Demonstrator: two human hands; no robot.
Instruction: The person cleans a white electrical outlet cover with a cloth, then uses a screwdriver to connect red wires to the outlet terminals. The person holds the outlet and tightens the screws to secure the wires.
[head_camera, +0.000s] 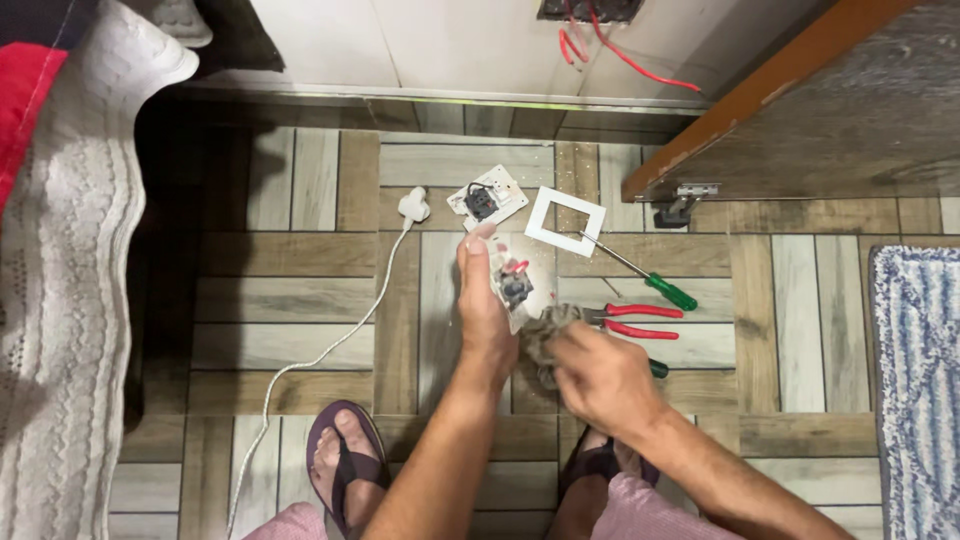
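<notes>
My left hand (483, 310) holds a white wall socket module (514, 288) with its dark back and red wire ends facing up. My right hand (598, 378) grips a grey rag (548, 330) pressed against the module's lower edge. On the tiled floor just beyond lie a second white socket plate (487, 199) with a dark insert and a white square frame (565, 221).
A green-handled screwdriver (640, 272) and red-handled pliers (632, 320) lie right of my hands. A white plug (413, 207) with a cord trails left. Red wires (610, 45) hang from a wall box. A wooden door (800, 110) stands right, a blue rug (920, 380) beside it, bedding (70, 300) left.
</notes>
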